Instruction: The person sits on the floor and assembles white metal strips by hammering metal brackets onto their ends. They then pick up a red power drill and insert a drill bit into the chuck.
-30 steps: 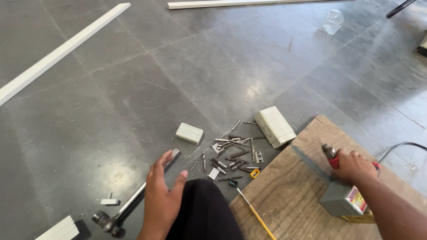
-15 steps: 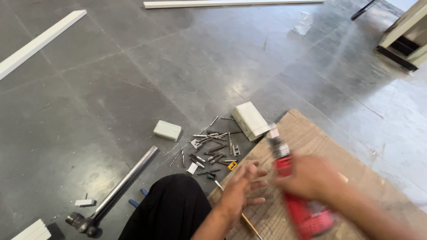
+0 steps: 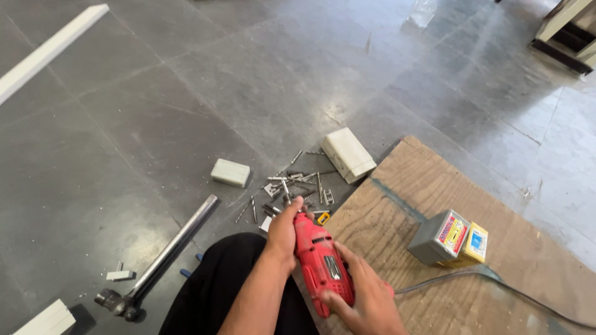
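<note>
A red power drill lies in both my hands over the near edge of a plywood board. My left hand wraps the drill's front end, close to the chuck. My right hand grips the rear body from below. The drill's tip points toward a scatter of several screws and drill bits on the grey tiled floor. A grey cable trails across the board to the right. My knee in black cloth is below the hands.
A small grey-and-yellow box stands on the board. A white plastic block and a smaller white one lie by the screws. A metal pipe with a fitting lies at left. White trim strips lie far left.
My left hand left the floor near the pipe and came onto the drill's front. My right hand brought the drill from the board's right side toward my knee. The view shifted.
</note>
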